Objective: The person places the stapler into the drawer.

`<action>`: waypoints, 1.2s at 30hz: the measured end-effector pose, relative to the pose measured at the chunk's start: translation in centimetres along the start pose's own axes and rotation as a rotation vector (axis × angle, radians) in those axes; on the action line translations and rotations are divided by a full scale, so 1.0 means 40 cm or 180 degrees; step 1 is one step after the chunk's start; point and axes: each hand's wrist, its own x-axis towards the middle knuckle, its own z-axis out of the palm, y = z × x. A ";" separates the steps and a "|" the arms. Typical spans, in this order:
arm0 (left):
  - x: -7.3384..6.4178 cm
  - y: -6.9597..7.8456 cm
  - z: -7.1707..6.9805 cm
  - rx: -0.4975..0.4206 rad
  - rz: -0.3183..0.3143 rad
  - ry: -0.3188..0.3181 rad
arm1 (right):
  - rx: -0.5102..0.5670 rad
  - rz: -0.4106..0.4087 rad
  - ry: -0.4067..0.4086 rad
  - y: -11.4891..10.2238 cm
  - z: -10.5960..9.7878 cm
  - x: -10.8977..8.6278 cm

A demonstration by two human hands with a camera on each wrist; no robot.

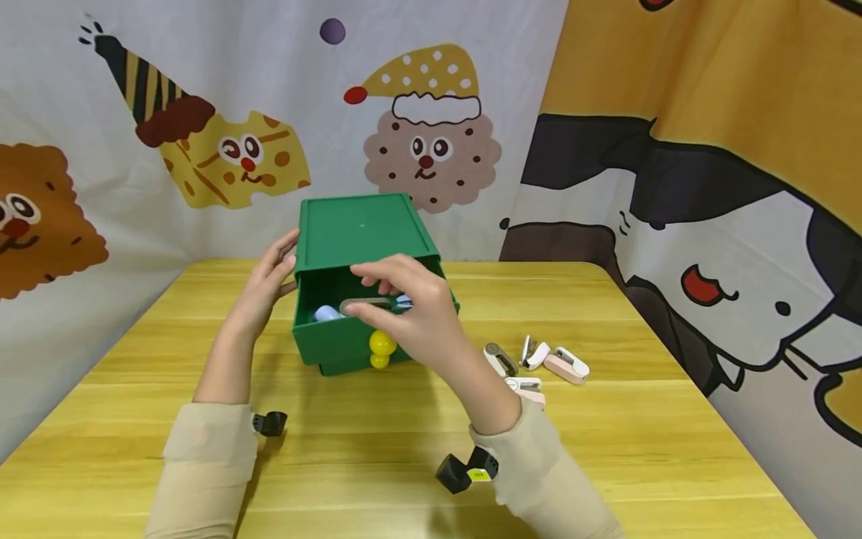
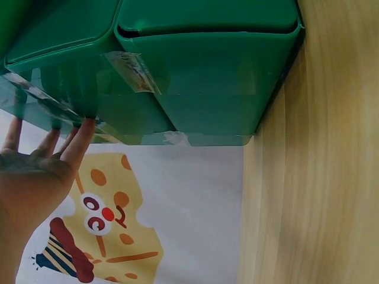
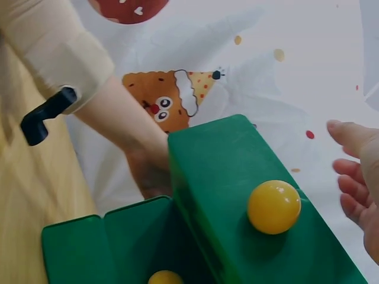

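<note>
With straight fingers, a person's left hand (image 1: 266, 278) is touching a green plastic drawer box (image 1: 364, 228); the right hand (image 1: 420, 307), thumb and fingers parted, is hovering at its open drawer (image 1: 337, 340), partly hiding contents (image 1: 327, 314). Small pale staplers (image 1: 567, 367) are lying rightward.

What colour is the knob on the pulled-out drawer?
Yellow; the knob shows best in the right wrist view.

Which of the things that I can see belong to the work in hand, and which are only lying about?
Likely in the work:
- green drawer box, touched by the left hand
- its open upper drawer, near the right hand
- lavender item inside

Apparently lying about:
- small staplers on the table
</note>
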 end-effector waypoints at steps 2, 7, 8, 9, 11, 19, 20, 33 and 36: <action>0.000 0.000 0.000 0.0001 -0.0001 -0.0007 | -0.0070 -0.0083 0.0056 -0.005 -0.001 -0.011; -0.001 0.002 0.000 0.0000 -0.0002 -0.0011 | -0.0194 -0.0156 0.0122 -0.009 -0.003 -0.042; -0.001 0.003 0.001 0.0000 -0.0003 -0.0012 | -0.0217 -0.0152 0.0128 -0.007 -0.003 -0.048; -0.002 0.004 0.001 0.0001 -0.0002 -0.0015 | -0.0235 -0.0143 0.0135 -0.006 -0.003 -0.055; -0.003 0.006 0.002 0.0000 0.0002 -0.0018 | -0.0291 -0.0103 0.0146 -0.002 -0.003 -0.068; -0.007 0.009 0.004 0.0013 0.0009 -0.0007 | -0.0473 0.0021 0.0195 0.022 0.002 -0.116; -0.006 0.009 0.004 0.0012 0.0008 -0.0005 | -0.0490 0.0021 0.0199 0.025 0.002 -0.120; -0.002 0.006 -0.001 -0.0009 -0.0001 0.0013 | -0.0373 0.0274 -0.0200 0.047 0.005 -0.168; 0.002 0.008 0.000 -0.0007 -0.0007 0.0001 | -0.0286 0.0323 -0.0251 0.050 0.010 -0.174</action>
